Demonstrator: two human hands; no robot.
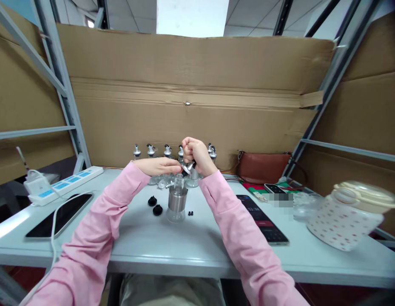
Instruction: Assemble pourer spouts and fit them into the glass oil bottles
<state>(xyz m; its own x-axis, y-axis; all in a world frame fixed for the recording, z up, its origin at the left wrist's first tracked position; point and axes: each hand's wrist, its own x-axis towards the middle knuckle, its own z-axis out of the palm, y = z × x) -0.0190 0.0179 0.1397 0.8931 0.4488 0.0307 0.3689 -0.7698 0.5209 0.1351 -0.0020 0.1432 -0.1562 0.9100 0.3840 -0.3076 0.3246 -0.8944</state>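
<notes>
In the head view, my left hand reaches in from the left, back up and fingers nearly straight; its fingertips meet a metal pourer top, and its thumb is hidden. My right hand is closed in a fist at the other side of this pourer top, with a dark part showing below the fingers. Just beneath stands an uncapped glass bottle with a brushed-metal sleeve, upright. Two black caps lie left of the bottle, and small black pieces lie right of it.
Several glass bottles with metal pourers stand behind my hands. A power strip and a tablet lie left. Right are a phone, a brown bag and a dotted container. Cardboard walls the back.
</notes>
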